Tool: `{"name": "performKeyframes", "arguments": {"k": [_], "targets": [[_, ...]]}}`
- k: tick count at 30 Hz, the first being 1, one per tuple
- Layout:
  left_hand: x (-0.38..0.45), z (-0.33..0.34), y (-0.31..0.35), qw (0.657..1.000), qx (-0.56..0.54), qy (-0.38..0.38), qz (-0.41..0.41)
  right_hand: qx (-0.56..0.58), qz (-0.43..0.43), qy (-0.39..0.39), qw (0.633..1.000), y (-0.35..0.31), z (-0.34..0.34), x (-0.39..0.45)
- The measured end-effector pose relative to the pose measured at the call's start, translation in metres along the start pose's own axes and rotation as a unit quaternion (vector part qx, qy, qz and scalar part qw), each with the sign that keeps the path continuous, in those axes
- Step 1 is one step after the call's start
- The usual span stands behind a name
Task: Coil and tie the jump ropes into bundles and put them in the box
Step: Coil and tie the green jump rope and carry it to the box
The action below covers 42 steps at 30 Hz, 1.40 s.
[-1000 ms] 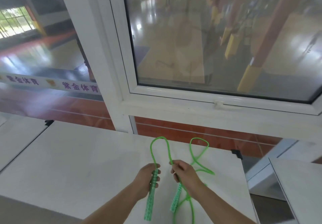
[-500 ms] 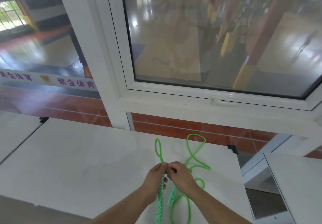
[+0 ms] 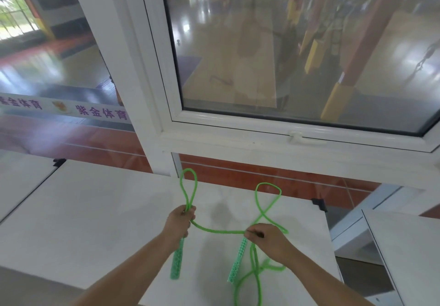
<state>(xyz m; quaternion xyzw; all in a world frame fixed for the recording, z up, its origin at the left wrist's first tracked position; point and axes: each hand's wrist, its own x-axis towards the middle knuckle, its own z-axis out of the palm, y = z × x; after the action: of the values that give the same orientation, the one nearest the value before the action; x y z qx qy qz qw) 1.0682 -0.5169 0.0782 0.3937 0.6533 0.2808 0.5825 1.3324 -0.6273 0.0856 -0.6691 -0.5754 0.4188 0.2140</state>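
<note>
1. Hands, touching 0.5 s ago, now apart over the white table.
2. Left hand grips 1 loop and a handle; right hand pinches the green jump rope stretched between.
3. Next coil being drawn; box unseen.

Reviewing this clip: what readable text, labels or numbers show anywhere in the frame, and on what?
"紫金体育": purple characters on the white banner strip across the left window glass.
A second run at the strip's left edge is cut off; only "金体育" reads.
The green jump rope and its handles carry no readable text.
</note>
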Motion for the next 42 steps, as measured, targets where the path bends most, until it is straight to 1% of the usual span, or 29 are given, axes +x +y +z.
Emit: {"name": "performKeyframes", "arguments": {"k": [2,4,7,10,14,16,18,21,25,27,29,31,33,35,38,40,42], "targets": [[0.000,0.012,-0.006,0.995,0.101,-0.026,0.001,0.001,-0.024,-0.009,1.000,-0.007,0.003,0.005],[-0.005,0.028,-0.011,0.986,0.151,-0.067,-0.003,-0.014,-0.042,-0.012,0.999,-0.016,0.009,0.011],[-0.021,0.046,-0.013,0.979,0.152,-0.136,0.000,-0.041,-0.056,0.019,0.997,-0.023,0.017,0.023],[-0.035,0.058,-0.016,0.967,0.169,-0.192,0.023,-0.062,-0.052,0.044,0.996,-0.024,0.021,0.032],[-0.042,0.069,-0.019,0.947,0.230,-0.218,0.057,-0.058,-0.033,0.056,0.996,-0.023,0.022,0.042],[-0.039,0.071,-0.022,0.946,0.220,-0.234,0.045,-0.077,-0.035,0.053,0.995,-0.023,0.023,0.045],[-0.037,0.069,-0.024,0.952,0.175,-0.252,0.013,-0.074,-0.037,0.049,0.995,-0.022,0.023,0.046],[-0.034,0.060,-0.021,0.959,0.094,-0.265,-0.033,-0.006,-0.022,0.051,0.998,-0.017,0.016,0.044],[-0.019,0.030,-0.015,0.965,-0.026,-0.242,-0.094,0.028,0.015,0.090,0.995,0.002,-0.006,0.042],[-0.007,0.013,-0.013,0.973,-0.059,-0.196,-0.106,0.019,0.039,0.100,0.994,0.014,-0.018,0.040],[0.004,-0.002,-0.010,0.982,-0.084,-0.130,-0.107,-0.010,0.067,0.096,0.993,0.024,-0.029,0.037],[0.012,-0.013,-0.007,0.984,-0.125,-0.073,-0.106,-0.026,0.092,0.100,0.990,0.030,-0.033,0.034],[0.017,-0.017,-0.007,0.979,-0.168,-0.035,-0.108,-0.003,0.115,0.116,0.987,0.028,-0.027,0.033],[0.016,-0.012,-0.009,0.974,-0.193,-0.020,-0.115,0.032,0.140,0.113,0.983,0.016,-0.012,0.033],[0.005,0.007,-0.010,0.975,-0.184,-0.032,-0.123,0.101,0.133,0.069,0.984,-0.005,0.017,0.033],[-0.006,0.021,-0.010,0.984,-0.127,-0.050,-0.115,0.144,0.110,0.065,0.981,-0.016,0.032,0.033],[-0.016,0.035,-0.013,0.990,-0.063,-0.076,-0.097,0.161,0.089,0.066,0.981,-0.023,0.041,0.033]]}}
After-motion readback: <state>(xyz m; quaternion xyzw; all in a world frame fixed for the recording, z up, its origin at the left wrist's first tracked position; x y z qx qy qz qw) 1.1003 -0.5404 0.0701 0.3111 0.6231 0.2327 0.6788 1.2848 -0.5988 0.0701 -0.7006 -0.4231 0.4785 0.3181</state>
